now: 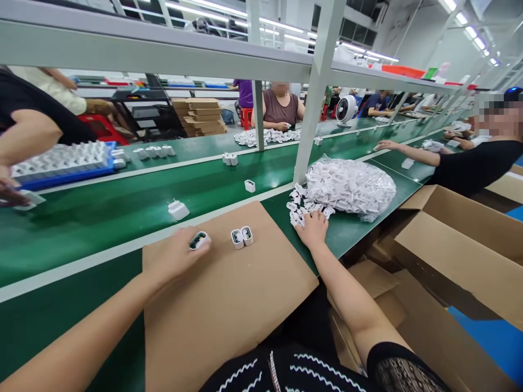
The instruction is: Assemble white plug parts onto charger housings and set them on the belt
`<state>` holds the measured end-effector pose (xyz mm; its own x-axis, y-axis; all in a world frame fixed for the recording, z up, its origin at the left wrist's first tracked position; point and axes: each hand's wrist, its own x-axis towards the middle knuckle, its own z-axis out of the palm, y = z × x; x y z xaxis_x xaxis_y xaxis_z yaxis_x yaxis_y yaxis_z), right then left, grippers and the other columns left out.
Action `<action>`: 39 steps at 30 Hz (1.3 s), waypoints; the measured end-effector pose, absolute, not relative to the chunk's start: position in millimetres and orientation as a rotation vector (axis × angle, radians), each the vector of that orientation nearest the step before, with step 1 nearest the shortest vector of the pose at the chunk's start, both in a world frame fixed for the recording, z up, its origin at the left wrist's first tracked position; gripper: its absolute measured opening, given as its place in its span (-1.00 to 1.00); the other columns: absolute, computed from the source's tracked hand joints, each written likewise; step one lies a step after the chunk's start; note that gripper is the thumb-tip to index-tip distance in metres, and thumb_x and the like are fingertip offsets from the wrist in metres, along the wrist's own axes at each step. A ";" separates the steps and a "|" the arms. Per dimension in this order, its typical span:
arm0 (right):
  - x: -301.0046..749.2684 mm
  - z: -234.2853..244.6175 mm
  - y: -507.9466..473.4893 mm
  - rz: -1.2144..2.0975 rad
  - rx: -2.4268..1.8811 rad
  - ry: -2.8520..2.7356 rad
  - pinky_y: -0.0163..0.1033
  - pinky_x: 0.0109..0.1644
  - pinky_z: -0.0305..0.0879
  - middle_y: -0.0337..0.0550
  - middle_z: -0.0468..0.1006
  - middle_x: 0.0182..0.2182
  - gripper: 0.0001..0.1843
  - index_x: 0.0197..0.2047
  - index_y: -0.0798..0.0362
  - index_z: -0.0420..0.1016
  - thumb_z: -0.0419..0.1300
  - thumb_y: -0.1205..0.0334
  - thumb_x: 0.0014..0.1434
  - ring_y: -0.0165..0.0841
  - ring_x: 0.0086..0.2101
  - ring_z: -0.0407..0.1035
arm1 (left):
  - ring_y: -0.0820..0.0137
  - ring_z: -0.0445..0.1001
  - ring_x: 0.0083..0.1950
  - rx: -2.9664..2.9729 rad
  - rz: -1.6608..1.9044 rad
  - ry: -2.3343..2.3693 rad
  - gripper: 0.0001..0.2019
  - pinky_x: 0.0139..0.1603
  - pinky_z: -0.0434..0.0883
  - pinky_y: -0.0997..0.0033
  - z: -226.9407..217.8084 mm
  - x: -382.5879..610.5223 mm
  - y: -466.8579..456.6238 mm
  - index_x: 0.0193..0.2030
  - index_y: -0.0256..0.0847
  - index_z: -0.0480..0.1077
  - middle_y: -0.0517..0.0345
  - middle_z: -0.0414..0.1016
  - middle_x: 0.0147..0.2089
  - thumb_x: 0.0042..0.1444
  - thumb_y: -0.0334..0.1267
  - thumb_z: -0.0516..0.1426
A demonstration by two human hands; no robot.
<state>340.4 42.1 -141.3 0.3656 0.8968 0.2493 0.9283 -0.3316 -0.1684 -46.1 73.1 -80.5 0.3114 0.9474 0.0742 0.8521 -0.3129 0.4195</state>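
Note:
My left hand [176, 251] is closed around a white charger housing [200, 240], whose open end shows a dark and green inside. It is held just over the left part of a cardboard sheet [229, 294]. Two more white charger housings [242, 237] stand side by side on the sheet, open ends up. My right hand [314, 230] reaches into a loose pile of small white plastic parts [300, 202], fingers down among them. Whether those fingertips grip a part is hidden. Right behind the pile lies a clear plastic bag [351, 188] full of similar white parts.
A green conveyor belt [122, 204] carries spaced white chargers [178, 210] past the sheet. A metal post [312, 103] rises near the bag. Open cardboard boxes [461, 245] stand at right. A blue tray [65, 169] of chargers sits far left beside a co-worker's arm; other people work along the line.

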 end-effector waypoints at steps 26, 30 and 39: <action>349.9 -150.7 45.4 -0.158 -2.079 -1.678 0.34 0.48 -0.28 0.06 0.52 0.20 -0.84 -0.34 0.02 0.67 0.24 0.37 0.13 0.03 0.37 0.12 | 0.03 0.46 0.19 2.225 0.416 1.585 -0.51 0.32 0.36 0.12 -80.2 50.0 264.5 0.04 -0.36 0.52 -0.21 0.53 0.13 0.03 -0.06 0.30; 354.7 -157.0 46.1 -0.141 -1.785 -1.581 0.31 0.44 0.00 0.04 0.63 0.04 -0.75 -0.28 0.01 0.66 0.16 0.45 0.13 -0.01 0.26 0.30 | 0.16 0.42 0.12 2.314 0.634 1.570 -0.48 0.25 0.38 0.16 -54.4 21.1 207.4 0.15 -0.37 0.41 -0.13 0.44 0.17 0.33 0.09 0.12; 325.0 -144.4 28.8 0.752 -1.098 -1.391 -0.06 0.10 0.51 -0.03 0.63 0.01 -0.64 0.13 -0.06 0.45 0.18 0.02 0.33 -0.21 0.00 0.55 | 0.20 0.55 -0.14 2.164 0.689 1.146 -0.55 -0.12 0.48 0.24 -81.2 8.3 9.5 -0.03 -0.14 0.53 0.02 0.63 -0.09 0.27 0.21 0.18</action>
<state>325.0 28.8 -144.4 0.0909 0.9215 0.3775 0.1885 0.3563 -0.9152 8.3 9.5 -81.2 0.4955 0.8524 0.1669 0.5474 -0.4557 0.7019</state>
